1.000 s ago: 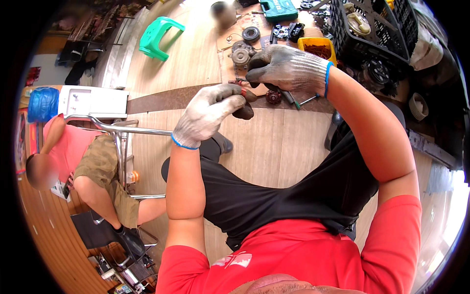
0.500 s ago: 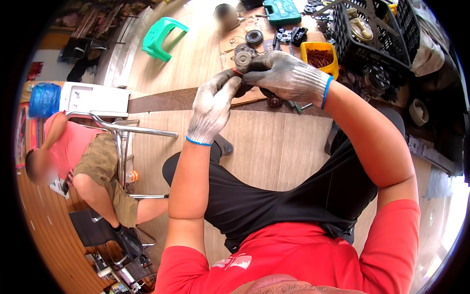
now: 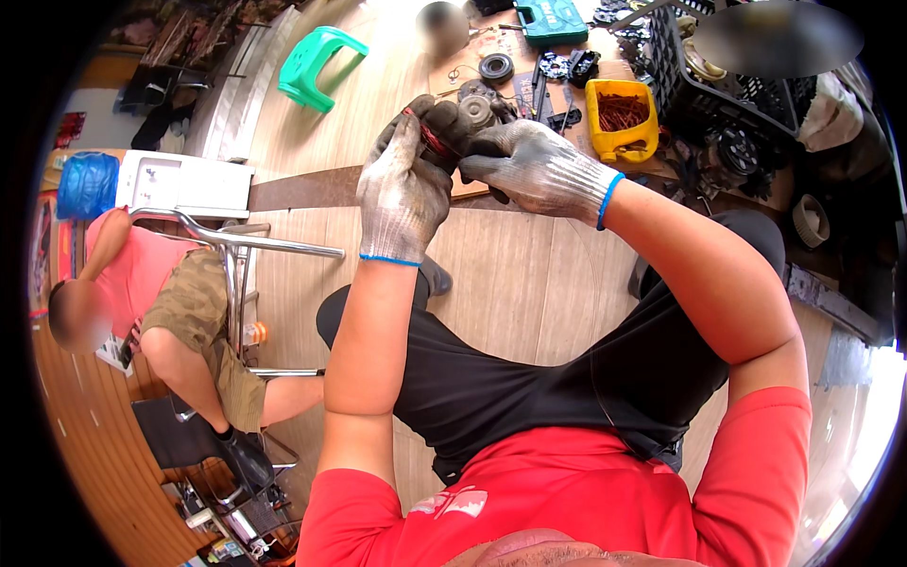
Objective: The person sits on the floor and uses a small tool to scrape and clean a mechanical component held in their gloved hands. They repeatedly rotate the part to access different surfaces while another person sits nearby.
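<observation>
Both hands lifted higher and closer than a second ago, now over the floor clutter.
Left hand (image 3: 404,194) grip clamped on a small dark part with red winding (image 3: 436,142); right hand (image 3: 537,170) grip closed on its other side. Below: wooden plank floor (image 3: 529,283), yellow bin (image 3: 621,118), green stool (image 3: 316,66), black crate (image 3: 718,76), seated person in pink (image 3: 142,274) at left.

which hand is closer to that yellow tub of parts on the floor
Right. The right hand sits just left of the yellow tub, with a small gap. The left hand is farther left, beyond the right hand, both gripping a dark round part.
</observation>
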Demonstrator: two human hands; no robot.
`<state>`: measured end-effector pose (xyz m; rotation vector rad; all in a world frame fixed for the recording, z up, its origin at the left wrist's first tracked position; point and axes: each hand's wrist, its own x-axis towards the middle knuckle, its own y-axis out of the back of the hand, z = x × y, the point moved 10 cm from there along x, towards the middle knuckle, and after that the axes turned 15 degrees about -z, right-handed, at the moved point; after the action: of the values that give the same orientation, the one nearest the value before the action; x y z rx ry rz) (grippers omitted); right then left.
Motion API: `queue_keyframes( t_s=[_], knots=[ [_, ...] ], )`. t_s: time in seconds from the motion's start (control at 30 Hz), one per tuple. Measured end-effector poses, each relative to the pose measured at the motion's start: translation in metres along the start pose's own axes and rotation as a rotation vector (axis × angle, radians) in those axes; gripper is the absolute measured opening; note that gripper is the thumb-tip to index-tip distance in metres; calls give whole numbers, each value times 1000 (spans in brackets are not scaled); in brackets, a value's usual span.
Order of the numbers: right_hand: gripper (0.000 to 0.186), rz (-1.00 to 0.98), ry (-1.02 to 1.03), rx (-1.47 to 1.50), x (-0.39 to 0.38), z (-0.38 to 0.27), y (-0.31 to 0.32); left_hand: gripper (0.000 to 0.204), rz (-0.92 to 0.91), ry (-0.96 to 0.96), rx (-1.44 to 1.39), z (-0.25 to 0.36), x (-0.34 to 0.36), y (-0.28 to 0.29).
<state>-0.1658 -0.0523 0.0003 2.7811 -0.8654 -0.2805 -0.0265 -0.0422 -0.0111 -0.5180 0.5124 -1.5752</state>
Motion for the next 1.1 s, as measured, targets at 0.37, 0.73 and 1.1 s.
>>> queue_keyframes(
  t_s=[0.37,0.73,1.1],
  knots=[
    [16,-125,-18,-208,11,-3,-17,33,-124,-15,-83,10,-2,2],
    [27,-188,35,-187,4,1,14,39,-306,99,-273,30,-1,-14],
    [23,-10,-192,-94,-3,18,28,40,-431,487,760,-4,-26,-52]
  ],
)
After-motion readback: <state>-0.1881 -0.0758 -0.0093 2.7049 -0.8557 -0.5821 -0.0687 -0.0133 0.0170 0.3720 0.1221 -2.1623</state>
